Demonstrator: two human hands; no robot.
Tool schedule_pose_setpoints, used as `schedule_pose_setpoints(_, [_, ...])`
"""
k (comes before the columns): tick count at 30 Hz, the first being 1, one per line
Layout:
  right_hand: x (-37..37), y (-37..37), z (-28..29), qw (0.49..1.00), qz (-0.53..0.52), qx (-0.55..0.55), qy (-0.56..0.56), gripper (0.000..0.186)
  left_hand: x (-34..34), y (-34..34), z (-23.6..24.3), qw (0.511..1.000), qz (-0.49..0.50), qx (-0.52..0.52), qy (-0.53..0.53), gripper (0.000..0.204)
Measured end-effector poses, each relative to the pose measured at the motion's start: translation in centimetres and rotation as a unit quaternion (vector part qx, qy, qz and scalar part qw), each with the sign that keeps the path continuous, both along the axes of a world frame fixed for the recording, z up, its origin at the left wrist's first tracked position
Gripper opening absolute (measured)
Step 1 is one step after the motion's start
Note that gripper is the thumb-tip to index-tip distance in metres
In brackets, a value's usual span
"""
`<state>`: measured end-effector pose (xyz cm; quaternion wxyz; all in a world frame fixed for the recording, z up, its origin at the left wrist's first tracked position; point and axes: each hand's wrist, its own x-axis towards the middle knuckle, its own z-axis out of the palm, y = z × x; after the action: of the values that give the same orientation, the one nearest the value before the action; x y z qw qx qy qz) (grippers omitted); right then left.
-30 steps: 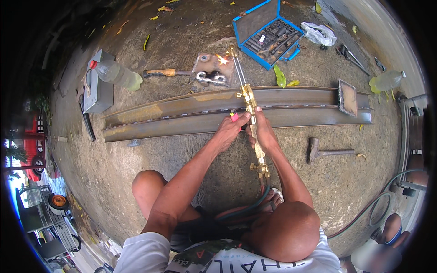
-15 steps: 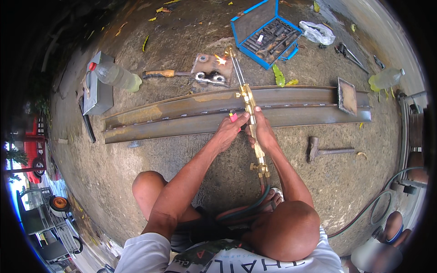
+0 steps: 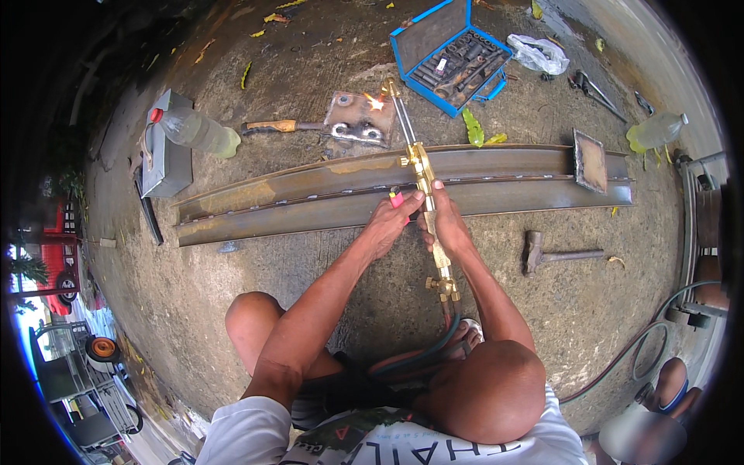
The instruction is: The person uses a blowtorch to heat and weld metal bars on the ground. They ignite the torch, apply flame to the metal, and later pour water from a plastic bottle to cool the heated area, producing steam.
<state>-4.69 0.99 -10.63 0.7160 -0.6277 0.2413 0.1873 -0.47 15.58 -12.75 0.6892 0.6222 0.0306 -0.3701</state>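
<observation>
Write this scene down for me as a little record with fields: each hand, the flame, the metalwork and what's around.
Right hand: wrapped around a long brass-coloured metal torch
Left hand: holds a small pink plastic lighter beside the torch
Flame: small bright orange flame, left of the torch's tip
Metalwork: long grey-brown steel beam, lying crosswise beneath the torch
Beyond beam: open blue metal toolbox
Right side: dark long-handled hammer, on rough grey concrete ground
</observation>
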Motion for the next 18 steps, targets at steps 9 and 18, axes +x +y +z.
schedule_pose_setpoints(9, [0.02,-0.02,-0.14,1.000,-0.007,0.003,-0.001,0.067,-0.11,-0.07,0.29,1.000,0.003,0.002,0.005,0.043])
schedule_pose_setpoints(18, [0.04,-0.04,-0.35,1.000,0.000,0.006,-0.015,0.066,0.08,0.23,0.02,1.000,-0.020,-0.021,0.001,0.043])
